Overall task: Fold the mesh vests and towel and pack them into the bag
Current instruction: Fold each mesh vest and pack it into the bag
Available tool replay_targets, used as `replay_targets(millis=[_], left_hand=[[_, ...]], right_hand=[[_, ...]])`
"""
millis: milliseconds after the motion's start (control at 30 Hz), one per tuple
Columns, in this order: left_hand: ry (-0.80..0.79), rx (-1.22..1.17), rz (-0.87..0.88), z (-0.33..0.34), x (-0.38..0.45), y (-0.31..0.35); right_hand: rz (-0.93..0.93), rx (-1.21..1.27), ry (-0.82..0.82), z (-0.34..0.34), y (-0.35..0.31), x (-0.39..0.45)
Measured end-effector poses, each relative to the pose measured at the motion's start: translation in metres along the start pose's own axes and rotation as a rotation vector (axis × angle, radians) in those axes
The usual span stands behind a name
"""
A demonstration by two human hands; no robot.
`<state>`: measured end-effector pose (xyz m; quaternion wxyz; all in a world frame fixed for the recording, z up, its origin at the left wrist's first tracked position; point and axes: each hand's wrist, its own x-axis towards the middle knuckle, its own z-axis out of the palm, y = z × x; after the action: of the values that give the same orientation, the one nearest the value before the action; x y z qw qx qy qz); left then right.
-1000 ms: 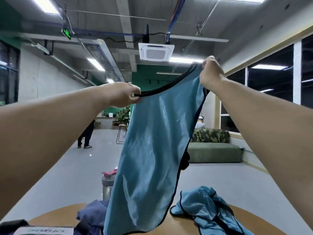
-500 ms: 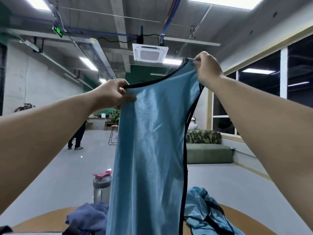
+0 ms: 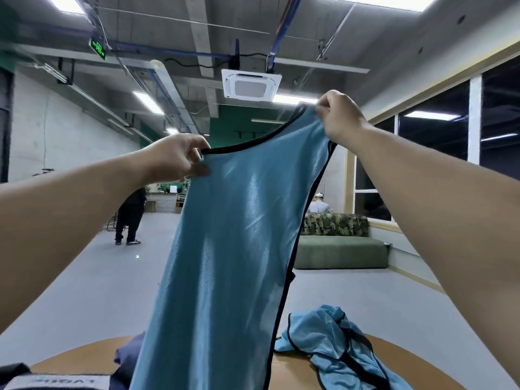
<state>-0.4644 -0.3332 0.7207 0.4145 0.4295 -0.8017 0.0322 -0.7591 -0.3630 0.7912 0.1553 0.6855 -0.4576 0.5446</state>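
In the head view, a blue mesh vest (image 3: 225, 263) with black trim is held up in the air in front of the camera by both hands. The left hand (image 3: 174, 160) is closed on the vest's upper left corner: the black edge is pinched between the thumb and the curled fingers (image 3: 194, 156), with the fabric touching the thumb below. The right hand (image 3: 339, 116) is raised higher and is closed on the upper right corner, where the cloth is bunched between the bent fingers and the thumb. Between the two hands the black-trimmed top edge is drawn in a shallow curve that rises toward the right. The vest is hung from these two corners, and its lower part is spread down over the near edge of a round wooden table (image 3: 408, 358). A second vest (image 3: 332, 342) of the same blue mesh is seen crumpled on the table, to the right of the hanging one and apart from both hands. A dark blue cloth (image 3: 126, 356) is seen on the table at the left, partly hidden behind the held vest; whether it is the towel cannot be told. A dark item with a pale label (image 3: 56, 382) is cut off at the lower left corner.
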Motion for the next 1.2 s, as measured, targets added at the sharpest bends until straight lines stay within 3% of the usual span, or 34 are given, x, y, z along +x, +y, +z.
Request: replay_targets(millis=[200,467,700,800,1000,1100,1200], left_hand=[[-0.016,-0.054,0.009,-0.005,-0.011,0.009],[0.04,-0.404,0.084,-0.005,-0.014,0.051],[-0.015,-0.691,-0.002,0.002,-0.025,0.058],[-0.119,-0.668,-0.132,0.025,-0.032,0.033],[-0.387,-0.579,-0.503,0.149,-0.077,-0.059],[-0.371,-0.59,-0.668,0.231,-0.114,-0.105],[-0.206,-0.63,-0.82,0.294,-0.138,-0.135]], right_hand=[[-0.045,0.015,0.03,-0.008,-0.008,-0.002],[-0.119,0.012,0.186,-0.046,-0.018,0.012],[-0.114,0.02,0.16,-0.044,-0.017,0.015],[-0.063,0.002,-0.002,-0.018,-0.001,0.003],[0.107,-0.155,-0.554,0.076,0.061,-0.068],[0.173,-0.204,-0.699,0.135,0.103,-0.117],[0.268,-0.162,-0.725,0.182,0.141,-0.157]])
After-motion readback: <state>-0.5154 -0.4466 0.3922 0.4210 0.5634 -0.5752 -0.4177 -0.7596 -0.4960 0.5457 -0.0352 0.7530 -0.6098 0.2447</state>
